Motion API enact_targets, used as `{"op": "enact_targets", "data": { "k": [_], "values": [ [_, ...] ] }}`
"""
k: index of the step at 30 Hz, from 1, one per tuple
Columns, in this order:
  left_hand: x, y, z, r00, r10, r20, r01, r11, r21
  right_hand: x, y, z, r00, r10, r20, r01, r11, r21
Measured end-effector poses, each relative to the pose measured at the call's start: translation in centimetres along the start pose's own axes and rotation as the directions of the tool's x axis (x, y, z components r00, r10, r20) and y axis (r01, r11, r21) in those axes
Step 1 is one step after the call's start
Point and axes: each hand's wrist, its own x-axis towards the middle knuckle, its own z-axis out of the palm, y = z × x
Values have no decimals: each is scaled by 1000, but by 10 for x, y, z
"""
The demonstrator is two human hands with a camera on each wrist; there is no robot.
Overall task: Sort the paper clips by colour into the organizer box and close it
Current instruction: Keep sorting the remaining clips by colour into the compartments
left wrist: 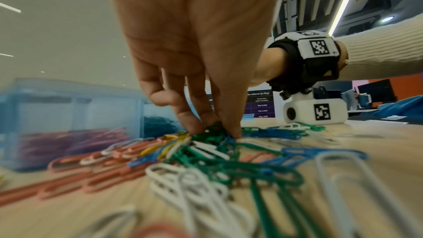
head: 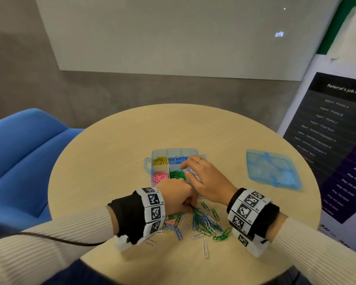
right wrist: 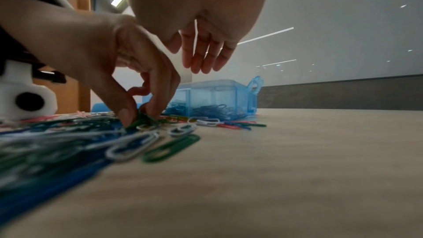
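Note:
The blue translucent organizer box (head: 162, 153) stands open mid-table, with yellow, blue, pink and green clips in separate compartments. A mixed pile of paper clips (head: 201, 223) lies in front of it. My left hand (head: 190, 206) reaches down into the pile's far edge and pinches a small bunch of green clips (left wrist: 213, 129) between thumb and fingers, as the right wrist view (right wrist: 139, 117) also shows. My right hand (head: 186, 171) hovers over the box's front right part with straight, relaxed fingers (right wrist: 206, 61) and nothing in them. White clips (head: 194, 173) show just below its thumb.
The box's blue lid (head: 273, 171) lies apart at the table's right. A lone white clip (head: 205, 248) lies near the front edge. A blue chair (head: 25, 161) stands to the left and a printed banner (head: 337, 140) to the right. A cable (head: 60, 239) runs from my left wrist.

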Motion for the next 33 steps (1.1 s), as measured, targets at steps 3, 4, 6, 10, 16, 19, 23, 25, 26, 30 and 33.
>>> {"op": "enact_targets", "data": {
  "k": [3, 4, 6, 10, 16, 19, 23, 25, 26, 30, 33],
  "values": [
    [0, -2, -2, 1000, -21, -3, 21, 1000, 18, 0, -1, 1, 1000, 2, 30, -2, 1000, -4],
    [0, -3, -2, 999, -31, -11, 31, 1000, 4, 0, -1, 0, 999, 1, 34, -1, 1000, -1],
    [-2, -4, -4, 998, -49, -31, 47, 997, -65, 0, -1, 0, 1000, -4, 25, 4, 1000, 1],
    [-7, -16, -7, 989, -115, -88, 85, 951, -299, 1, -1, 0, 1000, -4, -5, 4, 1000, 18],
    [-16, -31, -14, 970, -207, -126, 78, 758, -648, 0, -1, 0, 1000, 2, -18, -2, 999, 49],
    [-18, -40, -18, 968, -239, -77, 103, 657, -747, 0, -1, -2, 999, 29, -41, -26, 998, 59],
    [-17, -45, -21, 953, -295, -67, 107, 537, -837, 0, -1, -3, 991, 62, -115, -57, 997, 50],
    [-16, -46, -23, 949, -303, -84, 75, 478, -875, -1, -1, -4, 986, 77, -151, -73, 997, 32],
    [-15, -47, -25, 946, -309, -99, 58, 461, -886, -2, -2, -5, 983, 79, -164, -76, 997, 24],
    [-11, -51, -31, 922, -342, -181, 1, 470, -883, -4, -4, -5, 981, 85, -172, -86, 996, 2],
    [-5, -57, -33, 894, -377, -240, -18, 505, -863, -4, -3, -4, 981, 85, -176, -87, 996, -4]
  ]
}}
